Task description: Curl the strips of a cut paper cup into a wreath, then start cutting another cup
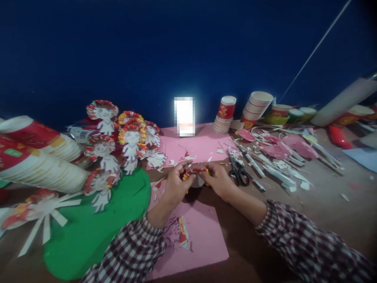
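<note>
Between both hands is a small paper cup craft [198, 181] with a pale round middle and curled red and yellow strips around its edge. My left hand [177, 181] grips its left side, thumb on the near face. On the opposite side, my right hand [220, 181] pinches the curled rim with thumb and fingers. Below lies a pink sheet [206, 239] with dark marks and a red and yellow scrap [183, 232]. Black-handled scissors [240, 173] rest just right of my right hand.
Finished paper figures [131, 143] with curled borders stand at left by a green mat [118, 228]. Stacked paper cups [44, 157] lean further left; more cups [256, 106] stand at back right. A bright screen [184, 116] stands behind. Pens [253, 163] and scraps litter the right side.
</note>
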The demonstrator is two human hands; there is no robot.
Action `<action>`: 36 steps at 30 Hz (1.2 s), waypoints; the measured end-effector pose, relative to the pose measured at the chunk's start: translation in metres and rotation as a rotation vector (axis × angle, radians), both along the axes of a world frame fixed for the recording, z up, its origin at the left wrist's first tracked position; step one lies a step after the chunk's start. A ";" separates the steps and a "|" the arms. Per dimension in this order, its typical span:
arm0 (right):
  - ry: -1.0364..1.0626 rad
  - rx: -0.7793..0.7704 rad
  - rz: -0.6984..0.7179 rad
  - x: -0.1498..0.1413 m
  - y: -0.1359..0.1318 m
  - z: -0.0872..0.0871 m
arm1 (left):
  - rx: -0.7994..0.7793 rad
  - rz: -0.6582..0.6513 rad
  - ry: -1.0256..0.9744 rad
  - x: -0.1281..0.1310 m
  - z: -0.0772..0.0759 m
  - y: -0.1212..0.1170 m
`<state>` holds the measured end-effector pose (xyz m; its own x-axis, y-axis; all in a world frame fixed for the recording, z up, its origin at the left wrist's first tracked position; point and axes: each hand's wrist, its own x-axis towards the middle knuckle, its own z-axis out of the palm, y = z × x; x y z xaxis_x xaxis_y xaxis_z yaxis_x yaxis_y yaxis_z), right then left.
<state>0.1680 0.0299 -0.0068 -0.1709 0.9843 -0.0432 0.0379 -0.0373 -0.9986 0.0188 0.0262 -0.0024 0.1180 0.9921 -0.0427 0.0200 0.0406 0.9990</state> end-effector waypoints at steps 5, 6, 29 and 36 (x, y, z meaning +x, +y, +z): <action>0.147 -0.134 0.046 0.000 0.001 0.004 | -0.004 -0.011 -0.012 0.000 -0.002 -0.001; 0.160 -0.148 0.049 0.000 0.001 0.005 | -0.003 -0.013 -0.011 0.000 -0.003 -0.001; 0.241 -0.152 -0.074 0.003 0.003 0.002 | -0.194 -0.004 -0.291 -0.003 0.002 0.001; 0.241 -0.137 -0.149 0.004 0.005 0.001 | -0.166 -0.060 -0.292 -0.002 -0.005 0.002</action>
<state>0.1725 0.0348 -0.0055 -0.0467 0.9872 -0.1527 -0.2153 -0.1592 -0.9635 0.0164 0.0280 -0.0077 0.2066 0.9654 -0.1589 -0.2585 0.2106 0.9428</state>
